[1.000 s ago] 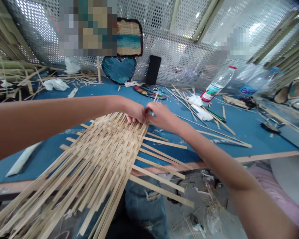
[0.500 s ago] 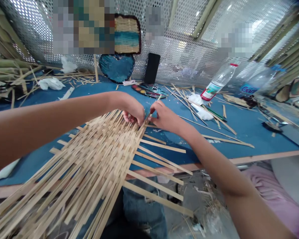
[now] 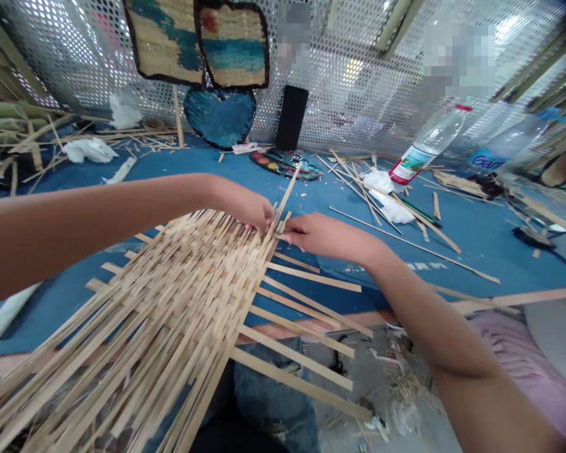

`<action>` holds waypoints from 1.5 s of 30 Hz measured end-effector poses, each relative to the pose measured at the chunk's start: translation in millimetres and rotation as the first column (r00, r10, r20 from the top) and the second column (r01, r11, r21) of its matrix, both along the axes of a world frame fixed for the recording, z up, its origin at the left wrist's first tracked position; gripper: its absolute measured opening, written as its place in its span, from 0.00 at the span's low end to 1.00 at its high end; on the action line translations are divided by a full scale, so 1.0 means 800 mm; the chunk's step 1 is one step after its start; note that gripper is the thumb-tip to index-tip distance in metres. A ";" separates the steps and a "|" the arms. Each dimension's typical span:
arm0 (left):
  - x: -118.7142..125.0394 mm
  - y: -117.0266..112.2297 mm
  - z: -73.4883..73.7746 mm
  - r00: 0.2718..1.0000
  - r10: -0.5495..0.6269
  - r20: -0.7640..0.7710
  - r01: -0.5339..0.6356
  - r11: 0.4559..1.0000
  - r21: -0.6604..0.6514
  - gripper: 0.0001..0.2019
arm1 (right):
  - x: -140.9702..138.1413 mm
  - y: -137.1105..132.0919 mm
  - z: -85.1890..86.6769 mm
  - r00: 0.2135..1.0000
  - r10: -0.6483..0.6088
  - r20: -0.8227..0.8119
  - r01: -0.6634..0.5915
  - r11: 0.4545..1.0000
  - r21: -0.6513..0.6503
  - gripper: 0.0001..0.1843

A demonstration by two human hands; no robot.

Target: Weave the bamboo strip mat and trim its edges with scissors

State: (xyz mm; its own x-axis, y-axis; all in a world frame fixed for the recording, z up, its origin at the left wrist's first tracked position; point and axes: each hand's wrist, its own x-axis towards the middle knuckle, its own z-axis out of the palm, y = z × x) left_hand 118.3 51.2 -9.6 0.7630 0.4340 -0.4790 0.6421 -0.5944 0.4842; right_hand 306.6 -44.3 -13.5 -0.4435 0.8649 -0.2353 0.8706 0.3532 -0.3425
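Observation:
A half-woven mat of pale bamboo strips (image 3: 202,283) lies across the table and hangs over its near edge, with loose strip ends fanning out right and toward me. At its far right corner my left hand (image 3: 255,211) is closed, fingers curled down onto the weave and gripping strips there. Just right of it, my right hand (image 3: 306,234) pinches a bamboo strip between thumb and fingers at the mat's edge. One long upright bamboo strip (image 3: 290,189) sticks out beyond both hands, pointing away from me. My left fingertips are partly hidden.
On the blue table (image 3: 170,167) stand a red-capped bottle (image 3: 424,151), a larger clear bottle (image 3: 504,145) and a black phone (image 3: 292,119) leaning on the mesh. A paint palette (image 3: 283,165), crumpled tissue (image 3: 382,189) and loose strips (image 3: 358,185) lie around. Woven panels (image 3: 236,47) hang behind.
My right hand has dropped lower and nearer the mat's edge, its fingers flatter. The long strip at the corner now sticks out freely, away from me. My left hand has shifted slightly.

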 end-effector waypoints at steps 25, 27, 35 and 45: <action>-0.029 -0.026 -0.004 0.918 0.292 0.267 -0.245 0.950 -0.195 0.17 | 0.023 0.019 0.011 0.984 0.002 -0.177 -0.041 0.975 -0.220 0.16; -0.028 -0.028 -0.003 0.917 0.303 0.261 -0.250 0.944 -0.216 0.16 | 0.031 0.021 0.017 0.975 0.026 -0.220 -0.077 0.972 -0.224 0.16; -0.018 -0.032 0.000 0.917 0.344 0.202 -0.302 0.929 -0.213 0.16 | 0.047 0.029 0.028 0.983 0.034 -0.181 -0.081 0.962 -0.262 0.20; -0.016 -0.029 -0.007 0.918 0.333 0.216 -0.317 0.943 -0.106 0.13 | 0.035 0.025 0.008 0.994 0.010 -0.111 -0.045 0.949 -0.312 0.15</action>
